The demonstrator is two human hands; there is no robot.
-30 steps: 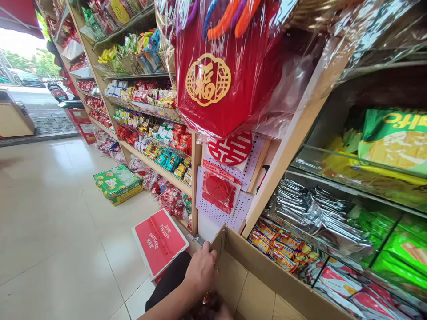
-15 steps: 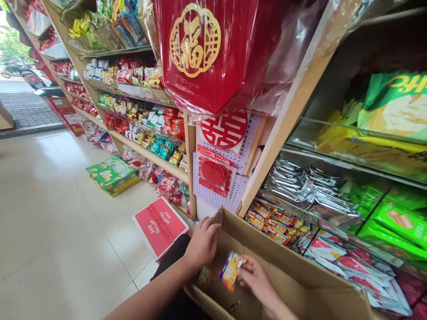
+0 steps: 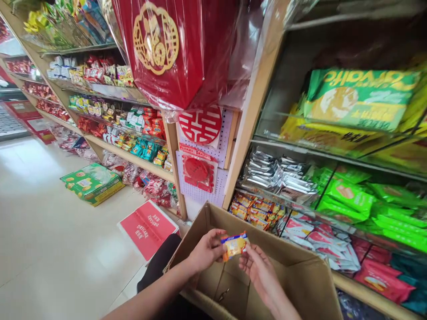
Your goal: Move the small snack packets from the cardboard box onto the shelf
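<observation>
Head view, packet (image 3: 234,247) in fingers (image 3: 254,254), off carton edges (image 3: 283,247)

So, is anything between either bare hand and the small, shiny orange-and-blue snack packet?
Nothing visible: the left hand and right hand both touch the packet directly, at opposite ends, over the open brown cardboard box.
</observation>
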